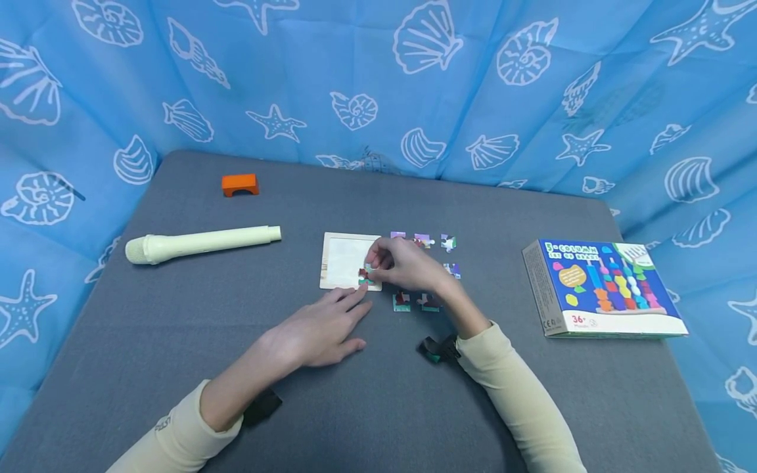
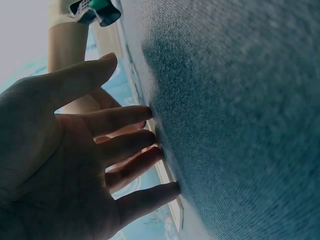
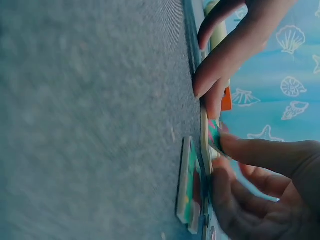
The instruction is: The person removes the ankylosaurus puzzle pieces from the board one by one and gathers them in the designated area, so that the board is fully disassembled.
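A shallow wooden puzzle tray (image 1: 343, 253) lies mid-table, its visible inside pale and bare apart from the lower right corner. At that corner my right hand (image 1: 408, 265) pinches a small jigsaw puzzle piece (image 3: 215, 136), which looks tilted against the tray's rim in the right wrist view. My left hand (image 1: 322, 332) is spread low over the table, fingertips at the tray's near edge, holding nothing. Close to the right hand lie loose jigsaw pieces, among them a green and dark red one (image 1: 401, 302) and a purple and green one (image 1: 448, 242). The hand and forearm partly cover that group.
To the left lies a pale yellow toy microphone (image 1: 207, 243), with an orange arched block (image 1: 240, 184) behind it. A boxed bead set (image 1: 609, 289) sits at the right side of the grey table (image 1: 284, 427). A blue shell-print curtain (image 1: 355, 66) hangs behind.
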A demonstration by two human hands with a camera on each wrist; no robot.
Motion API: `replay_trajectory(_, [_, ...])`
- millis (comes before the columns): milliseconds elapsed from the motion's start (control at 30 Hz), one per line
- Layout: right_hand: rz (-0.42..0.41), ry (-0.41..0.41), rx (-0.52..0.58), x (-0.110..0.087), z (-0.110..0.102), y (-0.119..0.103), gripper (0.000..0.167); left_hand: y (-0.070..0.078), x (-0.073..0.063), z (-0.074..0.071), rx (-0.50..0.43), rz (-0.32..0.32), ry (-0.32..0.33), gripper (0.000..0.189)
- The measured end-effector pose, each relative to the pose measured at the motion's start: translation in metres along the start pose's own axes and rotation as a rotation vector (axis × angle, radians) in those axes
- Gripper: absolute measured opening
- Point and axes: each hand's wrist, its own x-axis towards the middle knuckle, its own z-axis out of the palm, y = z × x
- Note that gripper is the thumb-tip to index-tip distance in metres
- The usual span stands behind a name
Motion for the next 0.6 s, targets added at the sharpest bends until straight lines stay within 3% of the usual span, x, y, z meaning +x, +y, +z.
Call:
replay_trajectory(267, [-0.015,0.036,0.125,-0.016,-0.004,0.002,0.013,0.002,0.000,0.000,-0.003,-0.003,0.003,0.071])
replay_trajectory(600, [-0.015,0.058,0.164,-0.057,-0.026,0.023,0.014,0.003,0.000,-0.001,-0.031,-0.035,-0.025,0.072])
